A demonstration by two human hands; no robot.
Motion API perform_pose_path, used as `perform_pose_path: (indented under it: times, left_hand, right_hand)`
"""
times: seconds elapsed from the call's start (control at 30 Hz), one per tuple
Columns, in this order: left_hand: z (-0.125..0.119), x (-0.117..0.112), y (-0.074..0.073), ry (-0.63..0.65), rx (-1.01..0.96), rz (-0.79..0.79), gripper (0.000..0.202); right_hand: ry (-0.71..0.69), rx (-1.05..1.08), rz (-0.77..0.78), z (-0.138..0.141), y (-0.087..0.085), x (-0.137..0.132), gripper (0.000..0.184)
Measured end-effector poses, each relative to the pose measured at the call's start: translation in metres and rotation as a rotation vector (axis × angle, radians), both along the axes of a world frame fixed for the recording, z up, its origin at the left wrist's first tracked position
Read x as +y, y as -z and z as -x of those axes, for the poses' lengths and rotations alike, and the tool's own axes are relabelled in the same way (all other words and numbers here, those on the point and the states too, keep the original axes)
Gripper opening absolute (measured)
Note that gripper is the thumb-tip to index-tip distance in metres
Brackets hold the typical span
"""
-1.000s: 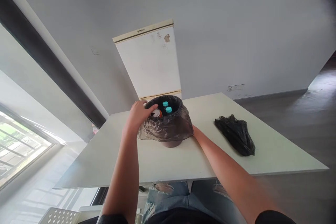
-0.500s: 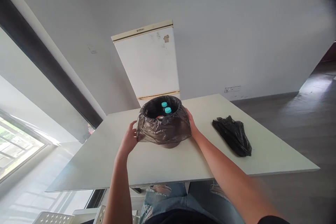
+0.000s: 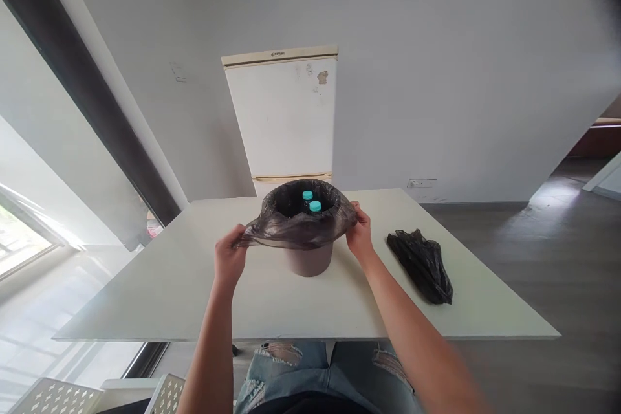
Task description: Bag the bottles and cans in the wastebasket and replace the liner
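A brownish-pink bin [image 3: 310, 262] stands on the pale table, lined with a black bin bag [image 3: 301, 233] folded over its rim. Two bottles with turquoise caps [image 3: 315, 206] stick up inside; the rest of the contents is hidden in the dark. My left hand [image 3: 230, 255] is closed on the bag's edge, pulling it out to the left of the bin. On the other side, my right hand [image 3: 359, 229] pinches the bag's edge near the rim. The bag's front edge is raised, baring the lower part of the bin.
A crumpled black plastic bag [image 3: 422, 265] lies on the table [image 3: 272, 310] to the right. Beyond the table's far edge stands a white fridge [image 3: 286, 116] against the grey wall. A perforated white chair [image 3: 61, 398] is at the lower left.
Both hands have gone from beside the bag to gripping its edge. The bag's overhang has been lifted and stretched sideways, so more of the bin shows. The view has shifted slightly.
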State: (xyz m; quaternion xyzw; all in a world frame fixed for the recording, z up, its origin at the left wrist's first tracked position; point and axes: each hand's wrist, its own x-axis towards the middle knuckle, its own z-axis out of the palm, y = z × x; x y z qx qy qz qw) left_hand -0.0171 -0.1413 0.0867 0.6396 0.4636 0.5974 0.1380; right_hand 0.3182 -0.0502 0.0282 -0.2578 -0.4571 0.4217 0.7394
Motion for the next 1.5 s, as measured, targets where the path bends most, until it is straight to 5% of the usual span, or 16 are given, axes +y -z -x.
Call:
perform_pose_path:
  times: [0.23, 0.4, 0.53, 0.67, 0.8, 0.93, 1.0, 1.1, 1.27, 1.5]
  left_hand:
    - [-0.011, 0.010, -0.051, -0.071, -0.175, -0.240, 0.020]
    - [-0.023, 0.032, -0.079, -0.062, -0.259, -0.226, 0.024]
    - [-0.030, 0.046, -0.090, -0.101, -0.419, -0.217, 0.030]
    - [-0.025, 0.049, -0.085, -0.133, -0.438, -0.173, 0.031]
    - [0.001, 0.050, -0.057, -0.063, -0.720, -0.065, 0.009]
    - [0.028, 0.057, -0.033, -0.148, -0.926, 0.295, 0.019]
    - [0.032, 0.061, -0.031, -0.026, -0.898, 0.545, 0.035]
    - [0.026, 0.067, -0.043, 0.336, -0.765, 0.763, 0.058]
    - [0.007, 0.078, -0.076, 0.454, -0.519, 0.462, 0.034]
    - [-0.002, 0.069, -0.094, 0.283, -0.518, 0.028, 0.033]
  right_hand:
    - [0.062, 0.095, -0.239, -0.008, -0.048, -0.005, 0.011]
    - [0.052, -0.029, -0.074, -0.006, -0.093, -0.011, 0.024]
    - [0.126, -0.106, 0.028, -0.003, -0.110, -0.011, 0.022]
    - [0.158, -0.163, 0.085, -0.008, -0.104, -0.013, 0.020]
    - [0.052, -0.064, 0.155, -0.029, -0.081, -0.015, 0.016]
    - [-0.055, 0.057, 0.331, -0.050, -0.065, -0.007, 0.033]
    - [-0.122, 0.024, 0.544, -0.053, -0.066, 0.002, 0.032]
    - [-0.303, -0.182, 0.679, -0.048, -0.078, 0.020, 0.047]
    - [-0.238, -0.304, 0.519, -0.032, -0.104, 0.044, 0.026]
    - [-0.123, -0.193, 0.292, -0.032, -0.119, 0.038, 0.037]
